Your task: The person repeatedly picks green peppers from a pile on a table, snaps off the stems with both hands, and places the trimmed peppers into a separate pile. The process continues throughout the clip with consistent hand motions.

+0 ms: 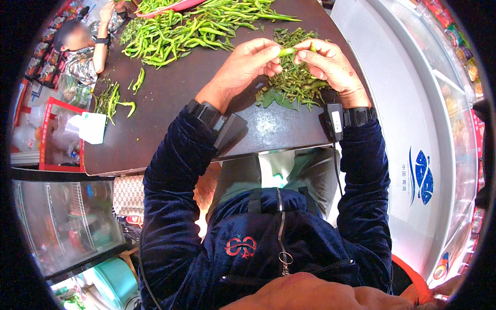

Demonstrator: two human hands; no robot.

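Above the dark tabletop (162, 104), my left hand (252, 62) pinches a short green chili pepper (286, 52) between thumb and fingertips. Facing it, my right hand (329, 64) holds its thumb and fingertips at the pepper's other end, and a small green pepper piece (313, 47) stands up between its fingers. Beneath both hands lies a heap of stems, leaves and trimmings (296, 83). A large pile of long green chili peppers (186, 35) spreads over the table ahead and to the left.
Another person (83, 42) sits at the table's far left, one arm raised. Nearer lie a few loose peppers and stems (112, 99) and a white box-like object (93, 127). A pink-rimmed container (170, 7) stands among the peppers. A white chest freezer (395, 116) borders the table's right side.
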